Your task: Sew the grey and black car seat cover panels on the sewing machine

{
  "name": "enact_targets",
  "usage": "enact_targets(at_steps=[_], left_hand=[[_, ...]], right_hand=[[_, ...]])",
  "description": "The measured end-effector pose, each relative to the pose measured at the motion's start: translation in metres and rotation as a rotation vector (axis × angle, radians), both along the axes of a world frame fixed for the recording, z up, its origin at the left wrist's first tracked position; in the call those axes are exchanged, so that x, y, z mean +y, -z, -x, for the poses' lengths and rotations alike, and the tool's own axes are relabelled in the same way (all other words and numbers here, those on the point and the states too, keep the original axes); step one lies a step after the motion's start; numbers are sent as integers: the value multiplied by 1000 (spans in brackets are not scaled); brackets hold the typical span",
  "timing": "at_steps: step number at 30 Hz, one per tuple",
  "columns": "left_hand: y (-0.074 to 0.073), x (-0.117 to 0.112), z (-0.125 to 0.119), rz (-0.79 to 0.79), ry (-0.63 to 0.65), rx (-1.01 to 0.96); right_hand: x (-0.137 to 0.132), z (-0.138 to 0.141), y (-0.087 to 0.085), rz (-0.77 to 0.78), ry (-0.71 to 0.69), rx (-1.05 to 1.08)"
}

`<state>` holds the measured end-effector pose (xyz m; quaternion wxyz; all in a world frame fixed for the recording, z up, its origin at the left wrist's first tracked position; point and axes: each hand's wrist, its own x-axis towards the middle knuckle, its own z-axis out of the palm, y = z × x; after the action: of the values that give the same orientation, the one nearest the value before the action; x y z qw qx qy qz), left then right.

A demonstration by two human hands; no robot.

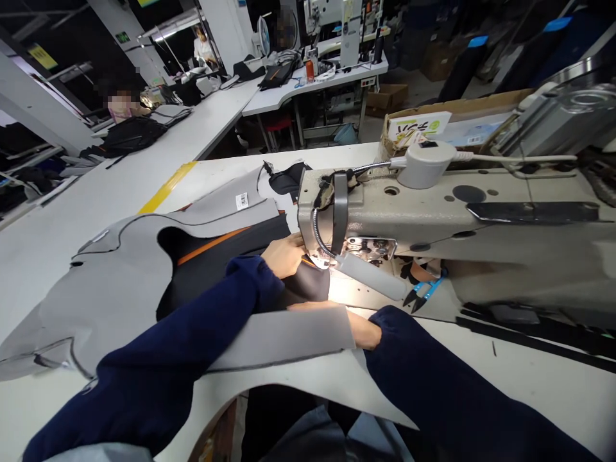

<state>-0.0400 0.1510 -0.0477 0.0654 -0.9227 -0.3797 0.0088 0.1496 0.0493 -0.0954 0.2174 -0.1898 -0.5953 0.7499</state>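
Note:
My left hand (285, 254) rests on black fabric with an orange stripe (226, 253), fingers pressed together on it right beside the needle area of the grey sewing machine (433, 212). My right hand (362, 330) reaches in from the right. Only its wrist shows, because its fingers lie under a grey fabric panel (289, 337) that drapes over both forearms. A larger grey panel (115, 289) spreads left across the white table (48, 224). A lit gooseneck lamp (373, 277) shines on the seam spot.
Blue thread snips (426, 292) lie on the machine bed behind the lamp. A cardboard box (433, 122) stands behind the machine. A person (122, 106) sits at the far left table among black bags, and another sewing station (349, 32) is at the back.

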Motion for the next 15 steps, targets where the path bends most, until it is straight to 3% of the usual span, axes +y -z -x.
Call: enact_targets(at_steps=[3, 5, 7, 8, 10, 13, 15], left_hand=[[7, 14, -9, 48, -18, 64], [12, 21, -11, 27, -16, 68], [15, 26, -9, -23, 34, 41], [16, 28, -6, -49, 79, 22], [18, 29, 0, -88, 196, -13], [18, 21, 7, -107, 398, -52], [18, 10, 8, -102, 523, -49]], right_hand=[[-22, 7, -28, -301, -251, -142], [-52, 21, -39, -561, -320, -312], [-89, 43, -37, -629, -235, -505], [-106, 57, -31, -725, -103, -721], [-132, 84, -12, -936, 20, -892], [-141, 116, 14, -1223, 275, -908], [-134, 126, 22, -1343, 393, -864]])
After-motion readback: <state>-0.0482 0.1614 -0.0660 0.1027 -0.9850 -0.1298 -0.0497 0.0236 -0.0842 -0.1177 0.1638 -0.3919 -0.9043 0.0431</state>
